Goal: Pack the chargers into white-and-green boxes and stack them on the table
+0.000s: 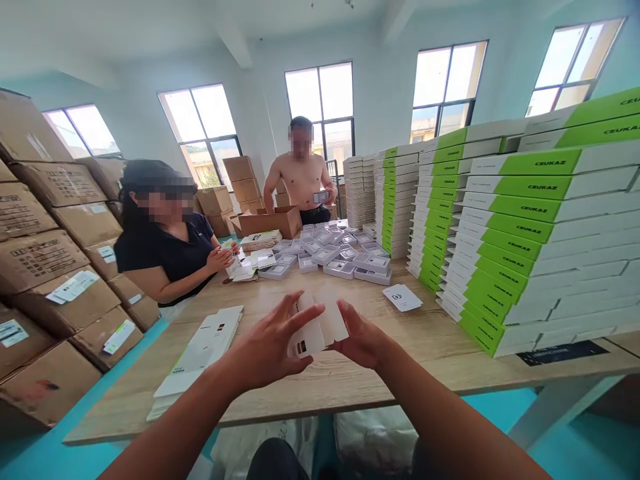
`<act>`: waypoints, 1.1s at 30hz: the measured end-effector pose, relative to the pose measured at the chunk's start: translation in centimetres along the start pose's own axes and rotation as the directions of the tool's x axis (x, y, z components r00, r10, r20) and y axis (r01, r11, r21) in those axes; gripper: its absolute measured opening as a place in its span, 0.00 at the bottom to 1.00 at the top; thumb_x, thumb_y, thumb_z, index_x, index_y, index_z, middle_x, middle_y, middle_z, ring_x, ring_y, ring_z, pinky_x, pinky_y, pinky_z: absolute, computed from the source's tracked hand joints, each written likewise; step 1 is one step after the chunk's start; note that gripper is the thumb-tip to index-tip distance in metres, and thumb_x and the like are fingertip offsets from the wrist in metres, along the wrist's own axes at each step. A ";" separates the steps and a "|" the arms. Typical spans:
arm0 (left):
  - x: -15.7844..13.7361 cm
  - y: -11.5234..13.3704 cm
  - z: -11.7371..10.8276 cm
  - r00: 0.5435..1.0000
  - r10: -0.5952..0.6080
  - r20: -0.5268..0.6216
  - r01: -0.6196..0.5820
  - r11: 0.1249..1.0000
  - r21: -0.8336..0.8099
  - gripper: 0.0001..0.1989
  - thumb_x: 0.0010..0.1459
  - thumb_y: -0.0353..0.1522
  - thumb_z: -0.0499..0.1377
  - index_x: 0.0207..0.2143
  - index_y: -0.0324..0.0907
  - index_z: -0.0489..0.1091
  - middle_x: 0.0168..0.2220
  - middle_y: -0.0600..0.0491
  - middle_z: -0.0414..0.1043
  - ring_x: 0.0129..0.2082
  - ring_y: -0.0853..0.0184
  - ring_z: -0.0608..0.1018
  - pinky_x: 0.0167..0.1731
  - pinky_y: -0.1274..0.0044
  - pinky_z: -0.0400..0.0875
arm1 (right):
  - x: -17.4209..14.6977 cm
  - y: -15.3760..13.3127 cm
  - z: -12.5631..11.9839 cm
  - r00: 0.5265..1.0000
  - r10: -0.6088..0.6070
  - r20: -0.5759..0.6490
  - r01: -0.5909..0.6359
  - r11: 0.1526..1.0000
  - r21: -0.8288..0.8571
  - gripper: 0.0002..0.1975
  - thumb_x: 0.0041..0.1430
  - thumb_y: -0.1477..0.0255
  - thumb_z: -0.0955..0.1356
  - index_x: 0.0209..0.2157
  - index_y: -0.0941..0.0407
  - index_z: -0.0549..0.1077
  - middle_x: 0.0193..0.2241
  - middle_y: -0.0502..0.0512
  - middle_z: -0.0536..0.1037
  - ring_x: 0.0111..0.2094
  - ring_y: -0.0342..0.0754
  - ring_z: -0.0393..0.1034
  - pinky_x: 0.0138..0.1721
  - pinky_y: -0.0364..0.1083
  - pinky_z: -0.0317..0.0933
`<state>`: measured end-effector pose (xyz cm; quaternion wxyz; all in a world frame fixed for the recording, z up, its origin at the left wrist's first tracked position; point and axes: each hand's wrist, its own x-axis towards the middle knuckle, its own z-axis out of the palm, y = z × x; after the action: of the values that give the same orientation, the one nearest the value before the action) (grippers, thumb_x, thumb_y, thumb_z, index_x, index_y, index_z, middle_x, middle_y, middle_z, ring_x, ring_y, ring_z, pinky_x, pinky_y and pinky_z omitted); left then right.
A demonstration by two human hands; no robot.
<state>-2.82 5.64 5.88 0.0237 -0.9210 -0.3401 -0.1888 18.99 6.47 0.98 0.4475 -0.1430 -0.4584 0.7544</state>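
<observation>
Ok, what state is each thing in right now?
White printed carton: held up, slightly blurred
Left hand: gripping the carton
Right hand: at the carton's right edge, grip unclear
Flattened cartons: lying stacked
White trays: heaped loosely
CEUKAZ boxes: stacked in columns
White card: lying flat
Brown cardboard box: open

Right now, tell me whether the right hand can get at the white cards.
Probably yes: the white cards lie just beyond the right hand, nothing visible between them, though that hand, at the box, may need to let go first.
</observation>
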 end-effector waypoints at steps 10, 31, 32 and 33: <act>-0.9 1.0 1.2 0.990 0.112 -0.091 -0.110 0.993 0.030 0.40 0.52 0.26 0.68 0.60 0.52 0.51 0.67 0.41 0.53 0.61 0.50 0.71 0.54 0.58 0.73 | -0.3 0.4 1.4 0.994 -0.037 -0.107 0.003 0.953 -0.302 0.30 0.52 0.46 0.72 0.44 0.57 0.75 0.33 0.53 0.78 0.31 0.46 0.70 0.34 0.45 0.64; -4.4 0.3 1.3 0.949 -0.015 -0.314 -0.116 0.912 -0.393 0.20 0.67 0.30 0.60 0.59 0.52 0.67 0.58 0.48 0.74 0.58 0.62 0.76 0.56 0.72 0.73 | -2.7 -4.0 7.1 0.988 -0.152 0.034 0.012 -0.146 -0.989 0.22 0.71 0.68 0.62 0.22 0.58 0.73 0.18 0.48 0.71 0.21 0.40 0.53 0.27 0.45 0.42; -4.4 0.4 1.2 0.952 0.008 -0.307 -0.135 0.909 -0.394 0.18 0.67 0.29 0.60 0.57 0.51 0.69 0.58 0.48 0.74 0.57 0.63 0.77 0.55 0.74 0.73 | -2.8 -4.0 7.2 0.989 -0.146 0.036 0.012 -0.158 -0.987 0.23 0.71 0.68 0.62 0.22 0.58 0.73 0.17 0.48 0.70 0.20 0.40 0.52 0.27 0.45 0.41; -4.3 0.6 0.9 0.957 0.035 -0.288 -0.151 0.907 -0.392 0.15 0.68 0.28 0.59 0.55 0.51 0.71 0.58 0.48 0.73 0.57 0.64 0.77 0.54 0.75 0.73 | -2.8 -4.0 7.2 0.989 -0.140 0.040 0.015 -0.172 -0.985 0.24 0.72 0.67 0.62 0.22 0.58 0.73 0.16 0.47 0.70 0.20 0.40 0.51 0.26 0.45 0.40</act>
<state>-5.17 2.72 3.55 -0.1141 -0.8854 -0.2415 -0.3805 18.19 0.83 7.59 0.2426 -0.4366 -0.8603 0.1016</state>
